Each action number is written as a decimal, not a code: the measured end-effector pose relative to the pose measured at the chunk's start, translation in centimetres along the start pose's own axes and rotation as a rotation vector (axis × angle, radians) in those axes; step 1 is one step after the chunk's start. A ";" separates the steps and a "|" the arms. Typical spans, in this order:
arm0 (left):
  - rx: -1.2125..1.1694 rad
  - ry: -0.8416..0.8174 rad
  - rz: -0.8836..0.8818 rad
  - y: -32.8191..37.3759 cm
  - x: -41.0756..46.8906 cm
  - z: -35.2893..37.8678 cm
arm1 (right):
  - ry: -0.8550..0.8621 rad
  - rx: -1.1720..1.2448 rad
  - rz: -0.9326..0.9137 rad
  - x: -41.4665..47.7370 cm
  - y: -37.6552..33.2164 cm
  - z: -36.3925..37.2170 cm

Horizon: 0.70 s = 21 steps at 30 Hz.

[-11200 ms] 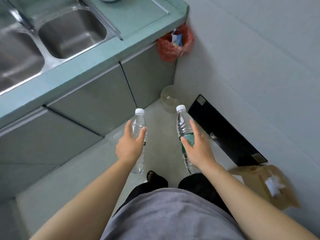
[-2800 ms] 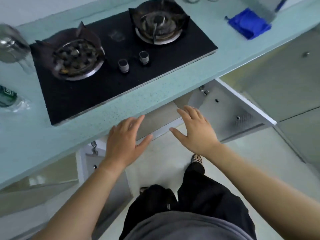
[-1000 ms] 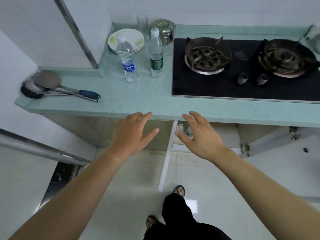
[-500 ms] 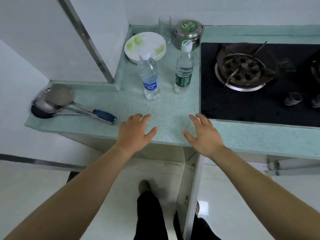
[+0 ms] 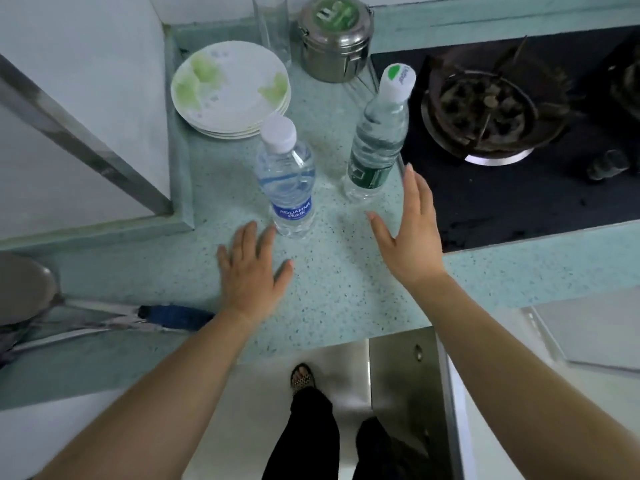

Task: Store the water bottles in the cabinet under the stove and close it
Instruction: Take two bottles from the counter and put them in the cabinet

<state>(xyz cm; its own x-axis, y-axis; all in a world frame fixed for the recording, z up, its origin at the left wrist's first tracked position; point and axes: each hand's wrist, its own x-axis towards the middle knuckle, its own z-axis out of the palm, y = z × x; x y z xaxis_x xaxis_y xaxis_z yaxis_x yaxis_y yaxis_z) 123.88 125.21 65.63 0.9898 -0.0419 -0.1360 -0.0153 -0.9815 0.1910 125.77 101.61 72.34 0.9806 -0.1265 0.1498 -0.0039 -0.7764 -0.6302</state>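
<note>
On the pale green counter (image 5: pixel 339 292), left of the black stove (image 5: pixel 502 188), stand two water bottles, both upright with white caps on. One is the blue-labelled bottle (image 5: pixel 289 181), the other the green-labelled bottle (image 5: pixel 377 143), which stands just beside the stove's left edge. Behind them, toward the counter's back left corner, lies one stack of plates (image 5: pixel 230 90); one clear glass (image 5: pixel 272 26) and one lidded steel tin (image 5: pixel 334 39) stand along the back edge. At the counter's left end lie ladles with one blue handle (image 5: pixel 176 317) showing; how many ladles I cannot tell.

Two hands reach over the counter, both empty. The left hand (image 5: pixel 251 271) is spread flat, palm down, its fingertips just beside the base of the blue-labelled bottle; whether they touch it I cannot tell. The right hand (image 5: pixel 412 230) is spread wide, thumb apart from the fingers, near the lower part of the green-labelled bottle and not touching it.

Below the counter's front edge one cabinet door (image 5: pixel 405 393) stands open
</note>
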 end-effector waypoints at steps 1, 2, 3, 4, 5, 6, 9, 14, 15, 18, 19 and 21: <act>-0.017 0.016 0.011 -0.1 0.1 0.2 | 0.028 0.021 0.004 0.5 -0.1 0.4; -0.036 0.035 0.020 -0.2 0.2 0.3 | 0.051 0.044 0.002 0.9 -0.3 0.8; -0.049 0.053 0.026 -0.2 0.2 0.4 | 0.073 0.067 -0.008 1.5 -0.5 1.3; -0.055 0.066 0.028 -0.2 0.3 0.4 | 0.094 0.091 -0.027 2.0 -0.8 1.8; -0.056 0.072 0.030 -0.2 0.3 0.4 | 0.114 0.121 -0.045 2.5 -1.0 2.3; -0.057 0.073 0.029 -0.2 0.3 0.3 | 0.132 0.160 -0.051 2.8 -1.2 2.9; -0.060 0.076 0.026 -0.2 0.4 0.5 | 0.188 0.299 -0.004 3.7 -1.6 4.4; -0.055 0.077 0.020 -0.4 0.4 0.8 | 0.303 0.404 -0.002 5.0 -1.6 5.8; -0.055 0.077 0.021 -0.3 0.4 0.7 | 0.311 0.405 -0.009 5.2 -1.5 5.7; -0.053 0.066 0.026 -0.3 0.4 0.4 | 0.288 0.377 -0.014 5.1 -1.9 5.1; -0.045 0.053 0.031 -0.3 0.3 0.4 | 0.271 0.365 -0.010 4.8 -2.1 4.7; -0.028 0.017 0.039 -0.3 0.2 0.3 | 0.218 0.326 -0.002 3.7 -2.4 4.0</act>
<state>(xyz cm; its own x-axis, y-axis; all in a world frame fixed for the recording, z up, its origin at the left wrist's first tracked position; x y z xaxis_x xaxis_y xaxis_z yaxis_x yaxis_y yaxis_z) 124.05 125.47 65.28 0.9909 -0.0765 -0.1111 -0.0501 -0.9735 0.2229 130.18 105.49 71.36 0.9156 -0.2810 0.2876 0.0948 -0.5442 -0.8336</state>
